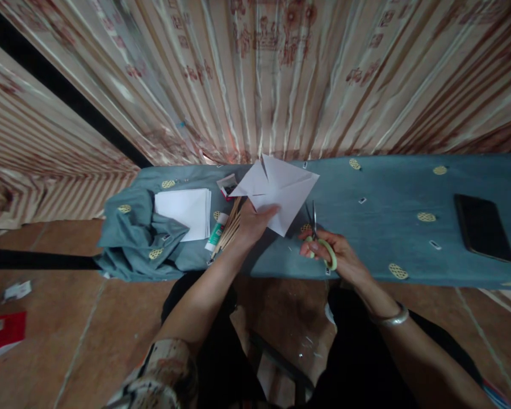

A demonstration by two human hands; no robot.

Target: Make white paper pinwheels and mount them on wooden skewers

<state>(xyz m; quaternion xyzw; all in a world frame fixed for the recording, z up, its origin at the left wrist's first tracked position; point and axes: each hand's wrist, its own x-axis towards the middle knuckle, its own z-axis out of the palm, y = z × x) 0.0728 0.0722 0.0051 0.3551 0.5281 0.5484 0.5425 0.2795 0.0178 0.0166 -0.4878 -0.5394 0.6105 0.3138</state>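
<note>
Left hand [256,220] pinches a slit white paper square [286,190] above the teal pineapple-print cloth [383,227]. Right hand [344,251], just right of that square, grips green-handled metal scissors [315,219], blades parted, pointing away from the person, tips beside its edge.

Right of the right fingers [327,235]: long open run of tabletop [392,190], flat cloth, passable sideways until the dark phone [484,228], well apart. Between left fingers [267,214] and right fingers: narrow gap, scissors [314,216] blades point forward into it. White paper [287,193] spreads ahead of left fingers, blocks straight-down access there; clearance underneath can't be told. Left of left fingers: crowded. Sticks [231,223] just beside, then glue stick [216,233], small box [227,186] forward-left, paper stack [183,210] farther, bunched cloth [132,233] beyond. Curtain [281,85] walls off forward reach past both.
</note>
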